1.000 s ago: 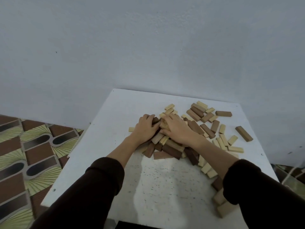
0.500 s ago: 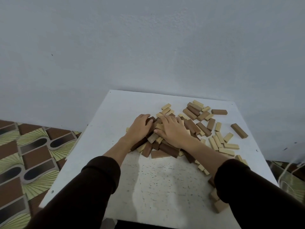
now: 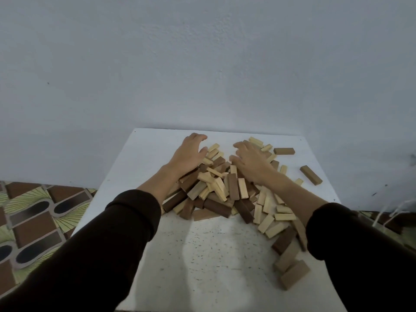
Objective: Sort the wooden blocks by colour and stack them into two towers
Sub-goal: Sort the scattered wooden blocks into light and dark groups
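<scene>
Blocks point(image 3: 233, 186): light and dark mixed, heaped at counter point(image 3: 202, 255) centre | left hand point(image 3: 186, 154), right hand point(image 3: 249, 159): both spread, empty, toward counter's far edge | handling: likely light, rigid, smooth; pinch long sides.

The blocks point(image 3: 233, 185) are showing smooth, matt wood, some pale, some brown. The white worktop point(image 3: 213, 255) is looking matt and speckled; the wall point(image 3: 202, 64) is showing rough paint, the sleeves point(image 3: 126, 221) dark cloth.
</scene>
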A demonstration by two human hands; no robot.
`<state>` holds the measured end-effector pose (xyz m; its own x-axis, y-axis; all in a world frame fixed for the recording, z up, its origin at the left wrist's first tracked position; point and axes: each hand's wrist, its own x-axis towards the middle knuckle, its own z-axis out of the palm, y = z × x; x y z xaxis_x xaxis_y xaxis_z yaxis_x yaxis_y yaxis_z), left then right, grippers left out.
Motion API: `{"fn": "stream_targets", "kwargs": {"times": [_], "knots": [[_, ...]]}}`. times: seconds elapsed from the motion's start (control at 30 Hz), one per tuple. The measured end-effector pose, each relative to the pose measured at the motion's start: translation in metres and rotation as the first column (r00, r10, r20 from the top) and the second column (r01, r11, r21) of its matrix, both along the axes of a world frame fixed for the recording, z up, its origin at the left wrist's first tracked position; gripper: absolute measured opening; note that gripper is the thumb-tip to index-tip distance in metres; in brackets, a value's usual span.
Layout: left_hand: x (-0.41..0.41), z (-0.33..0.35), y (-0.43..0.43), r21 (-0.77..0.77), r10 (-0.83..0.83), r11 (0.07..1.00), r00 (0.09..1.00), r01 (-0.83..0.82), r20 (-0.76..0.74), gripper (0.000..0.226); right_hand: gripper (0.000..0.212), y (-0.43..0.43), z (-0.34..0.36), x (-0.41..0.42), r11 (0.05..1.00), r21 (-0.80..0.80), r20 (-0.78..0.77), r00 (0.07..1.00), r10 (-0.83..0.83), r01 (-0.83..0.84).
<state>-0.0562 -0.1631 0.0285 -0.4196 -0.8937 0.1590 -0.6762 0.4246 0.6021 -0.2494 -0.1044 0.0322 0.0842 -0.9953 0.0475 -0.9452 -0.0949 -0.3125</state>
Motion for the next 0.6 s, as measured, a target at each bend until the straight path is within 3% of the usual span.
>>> {"fn": "stream_targets", "kwargs": {"times": [0.07, 0.2, 0.43, 0.6], "knots": [[-0.02, 0.006, -0.01, -0.007, -0.08, 0.997, 0.995, 0.08, 0.06, 0.043, 0.026, -0.009, 0.001, -0.026, 0.998, 0.038, -0.02, 0.998, -0.052, 0.053], [-0.066, 0.014, -0.034, 0.01, -0.248, 0.967, 0.942, 0.253, 0.225, 0.055, 0.043, -0.026, -0.002, -0.074, 0.975, 0.127, -0.013, 0.983, -0.184, 0.184], [-0.129, -0.003, -0.08, 0.147, -0.442, 0.885, 0.699, 0.441, 0.563, 0.086, 0.05, -0.068, -0.026, -0.121, 0.951, 0.236, -0.029, 0.979, -0.2, 0.201], [-0.16, -0.007, -0.107, 0.283, -0.499, 0.858, 0.566, 0.429, 0.657, 0.11, 0.05, -0.082, -0.04, -0.131, 0.946, 0.265, 0.073, 0.975, -0.21, 0.184]]}}
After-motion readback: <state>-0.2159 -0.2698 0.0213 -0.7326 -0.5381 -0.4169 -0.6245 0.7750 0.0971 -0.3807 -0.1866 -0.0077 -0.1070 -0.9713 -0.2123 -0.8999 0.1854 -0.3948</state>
